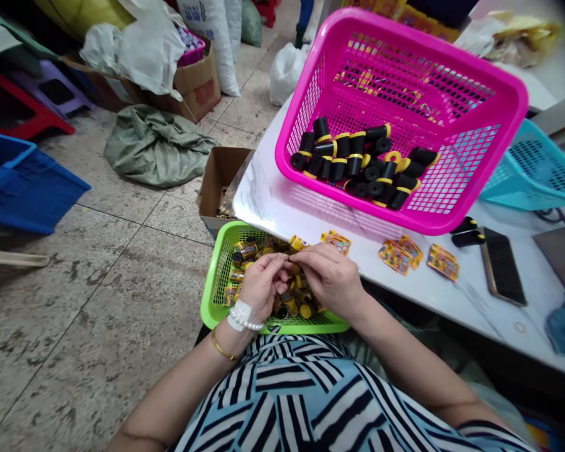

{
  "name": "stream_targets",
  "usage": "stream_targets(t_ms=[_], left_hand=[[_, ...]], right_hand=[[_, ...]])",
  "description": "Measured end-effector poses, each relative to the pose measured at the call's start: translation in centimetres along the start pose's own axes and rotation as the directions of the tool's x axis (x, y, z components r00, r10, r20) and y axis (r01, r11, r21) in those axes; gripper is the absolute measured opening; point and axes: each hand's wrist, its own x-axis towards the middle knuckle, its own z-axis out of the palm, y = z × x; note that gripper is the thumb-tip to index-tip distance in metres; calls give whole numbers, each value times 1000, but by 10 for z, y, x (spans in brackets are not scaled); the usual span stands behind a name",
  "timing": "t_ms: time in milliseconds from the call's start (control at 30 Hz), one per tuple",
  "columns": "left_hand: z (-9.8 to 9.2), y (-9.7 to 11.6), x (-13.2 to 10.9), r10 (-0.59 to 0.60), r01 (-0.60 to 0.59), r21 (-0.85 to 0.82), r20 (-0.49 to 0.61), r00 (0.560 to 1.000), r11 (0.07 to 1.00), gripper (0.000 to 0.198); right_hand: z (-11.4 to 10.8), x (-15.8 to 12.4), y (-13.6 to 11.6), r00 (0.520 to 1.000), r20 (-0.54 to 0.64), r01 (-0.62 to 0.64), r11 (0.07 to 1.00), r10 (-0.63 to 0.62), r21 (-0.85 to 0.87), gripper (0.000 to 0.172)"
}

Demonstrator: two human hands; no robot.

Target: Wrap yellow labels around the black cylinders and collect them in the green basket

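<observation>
My left hand (265,285) and my right hand (328,276) meet over a green basket (210,300) on my lap. Both have their fingers pinched together, fingertips nearly touching; whatever they hold is too small and dark to name. Under them, the green basket contains many small yellow-and-black cylinders (289,306), some with printed labels. Just beyond my right hand lies a stack of printed orange labels (337,242) at the table edge. More label stacks (402,254) rest farther right on the white table (268,188).
A tilted pink basket (306,81) holds black cylinders with yellow rims (353,160). To its right are a light-blue basket (522,176) and a phone (503,265). Left of the table stand an open cardboard box (211,188) and a blue crate (32,188); a green sack (155,147) lies on the floor.
</observation>
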Motion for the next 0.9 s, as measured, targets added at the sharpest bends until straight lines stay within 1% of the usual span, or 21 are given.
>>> stream_targets(t_ms=[67, 133, 233, 267, 300, 367, 400, 433, 467, 500, 567, 633, 800, 867, 900], left_hand=[[2, -2, 3, -42, 46, -62, 70, 997, 997, 39], [9, -2, 6, -33, 45, -97, 129, 991, 994, 41], [18, 1, 11, -5, 20, -110, 135, 991, 994, 42], [21, 2, 12, -9, 23, -103, 136, 991, 994, 44], [22, 3, 13, -13, 25, -88, 137, 991, 996, 45], [24, 3, 15, -20, 26, -43, 133, 991, 999, 46], [24, 2, 17, -22, 25, -21, 131, 991, 999, 46], [25, 1, 19, -16, 17, -5, 125, 992, 1000, 47], [25, 0, 21, -3, 2, 7, 117, 993, 1000, 47], [24, -1, 23, 15, -17, 19, 107, 994, 1000, 47], [22, -3, 24, 57, -62, 54, 82, 995, 997, 46], [16, -4, 23, 95, -102, 116, 62, 994, 988, 43], [-1, -3, 16, 224, -230, 277, 54, 973, 933, 30], [-3, -3, 16, 255, -253, 282, 33, 967, 925, 27], [-3, -3, 17, 245, -241, 261, 19, 969, 935, 27]], right_hand=[[3, 0, 3, 1000, -5, -6, 999, 6, -40, 24], [3, 3, 6, 1000, 15, -17, 998, 18, -55, 23], [-2, 7, 6, 996, 88, -5, 1000, 4, 12, 22], [-4, 7, 6, 996, 89, -8, 999, 4, 40, 20], [-6, 7, 6, 998, 65, -19, 999, 15, 51, 18], [-7, 7, 6, 998, -15, -63, 998, 63, 12, 16], [-6, 7, 6, 996, -42, -84, 996, 83, -35, 19], [-6, 8, 6, 995, -38, -93, 992, 90, -88, 24], [-5, 9, 6, 996, -5, -88, 987, 89, -137, 29], [-5, 10, 5, 996, 47, -70, 982, 80, -174, 33], [-6, 13, 3, 986, 150, -37, 977, 70, -212, 36], [-8, 14, 1, 978, 193, -41, 977, 83, -211, 37], [-4, 15, -1, 986, 116, -89, 971, 117, -223, 36], [-1, 17, 0, 985, 99, -114, 962, 142, -249, 40], [0, 20, 0, 983, 94, -128, 955, 158, -266, 40]])
